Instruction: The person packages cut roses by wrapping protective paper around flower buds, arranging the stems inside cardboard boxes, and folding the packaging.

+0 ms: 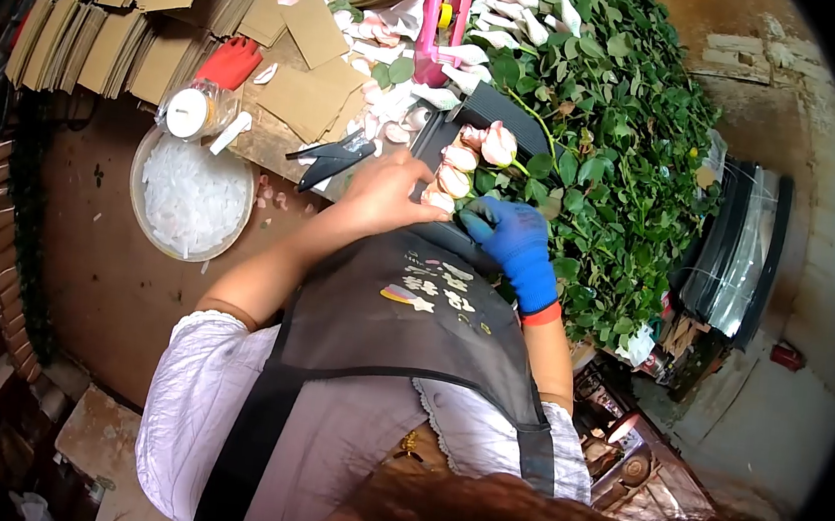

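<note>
My bare left hand (391,193) has its index finger and thumb around a pale pink rose (438,198), the lowest in a short row of roses (459,156) on a dark tray-like holder (431,141). Just to the right, my right hand (513,232) wears a blue glove with an orange cuff. Its fingers are curled together beside the rose's leaves and stems, and what they hold is hidden. Black-handled scissors (335,160) lie left of the holder, near my left wrist.
A big heap of leafy stems (611,128) covers the right side. White-wrapped buds (512,13) and a pink tape dispenser (443,22) lie behind. At left are stacked cardboard sheets (99,19), a red glove (228,64), a clear jar (188,114) and a tub of white pieces (193,194).
</note>
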Tool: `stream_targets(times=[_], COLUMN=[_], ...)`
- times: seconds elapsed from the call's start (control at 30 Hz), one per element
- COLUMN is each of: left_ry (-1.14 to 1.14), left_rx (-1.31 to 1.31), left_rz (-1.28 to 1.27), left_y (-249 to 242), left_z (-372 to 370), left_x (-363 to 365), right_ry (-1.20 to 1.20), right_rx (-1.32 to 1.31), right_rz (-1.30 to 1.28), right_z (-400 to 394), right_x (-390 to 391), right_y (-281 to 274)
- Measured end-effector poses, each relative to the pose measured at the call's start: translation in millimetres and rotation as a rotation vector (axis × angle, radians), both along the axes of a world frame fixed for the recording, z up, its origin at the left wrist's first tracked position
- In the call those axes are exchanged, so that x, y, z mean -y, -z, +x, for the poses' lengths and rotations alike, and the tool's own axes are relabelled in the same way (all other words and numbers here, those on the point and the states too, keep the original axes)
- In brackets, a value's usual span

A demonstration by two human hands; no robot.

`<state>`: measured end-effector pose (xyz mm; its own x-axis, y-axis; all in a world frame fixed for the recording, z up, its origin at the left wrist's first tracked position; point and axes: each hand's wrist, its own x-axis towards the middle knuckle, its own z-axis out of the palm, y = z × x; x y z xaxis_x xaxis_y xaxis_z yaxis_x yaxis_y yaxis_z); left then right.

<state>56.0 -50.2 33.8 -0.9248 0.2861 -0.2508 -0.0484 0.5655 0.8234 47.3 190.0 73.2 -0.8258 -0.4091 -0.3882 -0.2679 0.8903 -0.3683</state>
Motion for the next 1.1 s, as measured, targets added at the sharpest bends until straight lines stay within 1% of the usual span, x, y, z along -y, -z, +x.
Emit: stream_targets(times=[0.07, 0.1, 0.2, 0.3, 0.4, 0.5, 0.6, 0.63, 0.73, 0.77, 0.87, 0.9, 1.0, 1.1], left_ry=[0.054, 0.028, 0.049, 0.106, 0.072, -0.028, -0.07, -0.001, -0.063, -0.071, 0.03, 0.072, 0.051, 0.05], left_rx=[-0.021, -0.059, -0.191, -0.018, -0.122, -0.125, -0.426, -0.492, -0.591, -0.514, -0.514, -0.472, -0.361, -0.313], left_rz=[-0.109, -0.087, -0.113, -0.136, -0.101, 0.107, 0.29, 0.273, 0.401, 0.465, 0.49, 0.541, 0.663, 0.688], left_y=[-2, -3, 2, -13, -17, -36, -47, -48, -45, -45, -40, -38, -32, -20], left_z=[-1, 0, 0, -1, -1, 1, 2, -1, -5, -4, -5, -4, -3, -5], left_x=[-8, -12, -23, -30, -36, -38, -47, -46, -53, -53, -50, -49, -51, -51], right_ry=[0.048, 0.024, -0.063, -0.11, -0.076, -0.004, 0.182, 0.152, 0.242, 0.262, 0.303, 0.289, 0.309, 0.324], right_rx=[0.03, 0.038, 0.028, -0.006, -0.009, -0.014, -0.063, -0.171, -0.296, -0.327, -0.333, -0.333, -0.331, -0.275], right_rz=[0.013, 0.024, 0.091, 0.167, 0.12, 0.059, -0.21, -0.175, -0.349, -0.368, -0.352, -0.348, -0.352, -0.393], right_z=[2, 2, 1, 0, 3, 6, 13, 14, 21, 22, 27, 27, 26, 25], right_x=[-4, -4, -2, 3, -1, -3, -3, -6, -15, -15, -13, -14, -10, -7], right_y=[-2, -3, -16, -23, -24, -30, -31, -26, -14, -14, -12, -9, -13, -18])
